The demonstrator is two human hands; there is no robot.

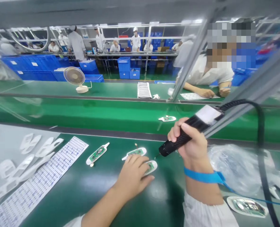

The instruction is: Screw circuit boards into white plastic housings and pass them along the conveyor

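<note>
My right hand (194, 146) is wrapped round a black electric screwdriver (200, 123), whose tip points down and left with a tiny screw-like speck at its end. My left hand (131, 178) lies with fingers apart over a white casing with a green circuit board (151, 167), mostly hidden under the fingers. The thumb stands away from the fingers. Just beyond the fingertips lies a second white casing with a board (140, 152). To the left rests another such casing (97, 154). The screwdriver tip is close to the right of the covered casing, above the green mat.
A printed sheet (59, 165) and white shells (26, 165) lie left. On the right are a clear plastic bag (234, 167), another board casing (247, 206) and the hanging cord (261, 151). The green belt (95, 115) carries one casing (167, 119). A co-worker (208, 72) sits opposite.
</note>
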